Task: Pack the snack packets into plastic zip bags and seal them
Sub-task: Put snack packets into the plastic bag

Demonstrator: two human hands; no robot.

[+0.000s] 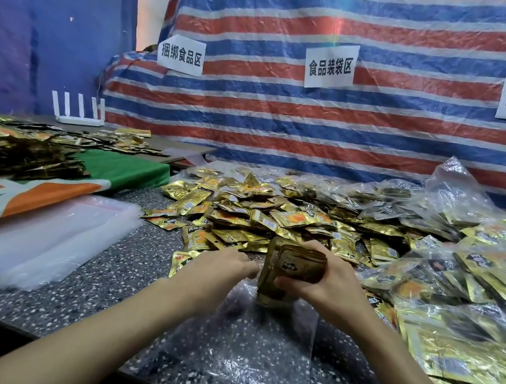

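While the right hand (327,281) wraps fingers and thumb round a thick stack of gold foil snack packets (293,262), the left hand (226,264) sits just left of it at centre frame. Its fingertips are hidden, so I cannot tell its grip. The stack stands lengthwise up-frame, its lower end touching the mouth of a clear plastic zip bag (251,352) that lies flat toward the bottom edge. The push should probably run down-frame. A loose heap of gold packets (274,219) lies beyond.

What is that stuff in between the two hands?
Head view: a stacked bundle of gold foil snack packets, gripped by the right hand, close beside the left hand.
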